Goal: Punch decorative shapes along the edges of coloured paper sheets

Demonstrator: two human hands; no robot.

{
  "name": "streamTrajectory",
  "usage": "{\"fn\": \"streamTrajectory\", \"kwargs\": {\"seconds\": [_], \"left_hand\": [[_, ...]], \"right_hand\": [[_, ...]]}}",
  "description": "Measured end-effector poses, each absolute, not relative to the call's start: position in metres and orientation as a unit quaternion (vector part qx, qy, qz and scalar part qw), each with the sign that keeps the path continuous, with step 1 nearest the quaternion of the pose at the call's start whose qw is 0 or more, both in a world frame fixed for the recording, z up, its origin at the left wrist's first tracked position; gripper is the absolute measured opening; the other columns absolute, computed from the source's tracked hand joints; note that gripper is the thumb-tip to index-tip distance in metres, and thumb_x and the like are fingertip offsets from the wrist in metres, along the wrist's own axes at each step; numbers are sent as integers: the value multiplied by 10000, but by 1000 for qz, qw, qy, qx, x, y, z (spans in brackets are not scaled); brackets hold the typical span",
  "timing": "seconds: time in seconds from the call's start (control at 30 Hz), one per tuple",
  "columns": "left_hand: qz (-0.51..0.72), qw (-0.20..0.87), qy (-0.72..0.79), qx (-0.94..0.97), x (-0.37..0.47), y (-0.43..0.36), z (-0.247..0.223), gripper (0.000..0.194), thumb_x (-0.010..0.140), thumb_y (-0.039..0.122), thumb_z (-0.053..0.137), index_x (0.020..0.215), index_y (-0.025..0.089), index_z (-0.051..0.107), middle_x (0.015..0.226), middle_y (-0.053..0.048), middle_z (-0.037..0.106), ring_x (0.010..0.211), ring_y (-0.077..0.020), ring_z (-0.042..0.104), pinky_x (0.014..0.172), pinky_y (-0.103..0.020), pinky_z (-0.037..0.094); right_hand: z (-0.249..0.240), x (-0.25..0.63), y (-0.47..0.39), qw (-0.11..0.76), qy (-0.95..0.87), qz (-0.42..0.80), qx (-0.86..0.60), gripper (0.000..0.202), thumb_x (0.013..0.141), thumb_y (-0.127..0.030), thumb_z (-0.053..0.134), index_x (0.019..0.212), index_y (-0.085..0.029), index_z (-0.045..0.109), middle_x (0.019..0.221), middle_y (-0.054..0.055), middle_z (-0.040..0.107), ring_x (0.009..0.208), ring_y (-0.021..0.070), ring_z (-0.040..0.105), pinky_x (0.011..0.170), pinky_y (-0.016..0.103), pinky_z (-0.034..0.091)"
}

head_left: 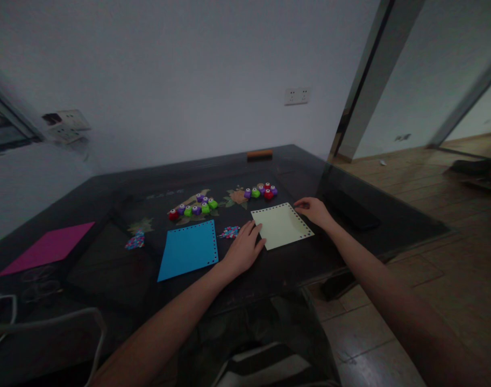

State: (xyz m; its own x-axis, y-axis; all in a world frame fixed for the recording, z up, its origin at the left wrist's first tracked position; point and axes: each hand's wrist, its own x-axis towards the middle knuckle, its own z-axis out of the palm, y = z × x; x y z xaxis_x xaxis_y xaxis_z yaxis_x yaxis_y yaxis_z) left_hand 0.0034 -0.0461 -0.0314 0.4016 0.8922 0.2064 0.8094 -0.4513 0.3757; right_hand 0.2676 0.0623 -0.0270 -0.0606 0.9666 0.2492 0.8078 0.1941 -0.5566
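Observation:
A pale yellow sheet (284,226) with dark dots or holes along its edges lies on the dark table. Flat at its left edge rests my left hand (245,244), fingers apart. My right hand (314,210) touches the table by the sheet's upper right corner, its fingers bent; whether they pinch anything is too small to tell. Left of my left hand is a blue sheet (190,248) with similar dots along three sides. Between the two sheets sits a small pile of pink, blue and white pieces (229,232), partly beside my left fingertips.
Red, purple and green eyed figures (197,208) stand behind the sheets, with another group (262,191) to the right. A magenta sheet (49,248), a second small pile (135,240) and a white cable (47,324) are at left. An orange-brown roll (260,154) lies at the back.

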Motion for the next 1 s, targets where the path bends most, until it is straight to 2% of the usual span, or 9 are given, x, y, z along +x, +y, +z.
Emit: {"fn": "streamTrajectory", "kwargs": {"seconds": [0.2, 0.33, 0.4, 0.53, 0.7, 0.87, 1.0], "left_hand": [[234, 149, 465, 840, -5, -52, 0, 412, 930, 311, 375, 1296, 144, 465, 1413, -144, 419, 1326, -213, 357, 1095, -392, 305], [254, 148, 435, 851, -41, -52, 28, 350, 938, 265, 327, 1219, 223, 532, 1337, -69, 506, 1241, -174, 456, 1057, -378, 360], [241, 125, 446, 853, -78, -45, 28, 330, 931, 268, 337, 1164, 227, 567, 1274, -53, 554, 1201, -182, 487, 1042, -390, 372], [233, 37, 548, 803, -166, -27, 3, 319, 884, 304, 392, 1075, 169, 610, 1136, -109, 621, 1092, -250, 551, 986, -449, 402], [234, 42, 589, 772, -227, -24, -16, 391, 858, 409, 425, 1122, 168, 581, 1140, -116, 596, 1101, -267, 533, 980, -452, 394], [170, 95, 615, 764, -231, -33, -14, 620, 774, 576, 523, 1259, 190, 500, 1265, -119, 499, 1184, -291, 458, 1005, -443, 357], [139, 90, 627, 761, -231, -34, -17, 719, 683, 599, 615, 1276, 210, 499, 1272, -128, 476, 1189, -320, 438, 997, -454, 357]], "right_hand": [[-29, 270, 65, 291, -710, 152, -623, 210, 751, -223, 623, 919, -123, 698, 795, 62, 676, 683, 158, 585, 651, 266, 439], [-24, 266, 61, 279, -726, 113, -618, 208, 769, -224, 607, 937, -133, 687, 845, 72, 672, 741, 174, 593, 687, 280, 449], [-17, 259, 56, 274, -737, 86, -612, 201, 777, -217, 600, 948, -146, 680, 894, 77, 665, 782, 182, 597, 712, 289, 454], [4, 228, 45, 275, -772, 77, -568, 178, 800, -182, 579, 951, -157, 669, 950, 83, 656, 817, 182, 609, 741, 297, 461], [24, 149, 29, 285, -848, 114, -432, 174, 809, -174, 594, 967, -148, 664, 981, 87, 670, 904, 196, 615, 812, 317, 456], [19, 62, 27, 203, -910, 113, -344, 266, 832, -270, 601, 1061, -145, 652, 1076, 126, 649, 999, 248, 590, 861, 371, 445], [8, 21, 32, 125, -932, 86, -330, 394, 791, -397, 648, 1064, -113, 650, 1110, 181, 603, 1052, 301, 544, 862, 404, 445]]}}
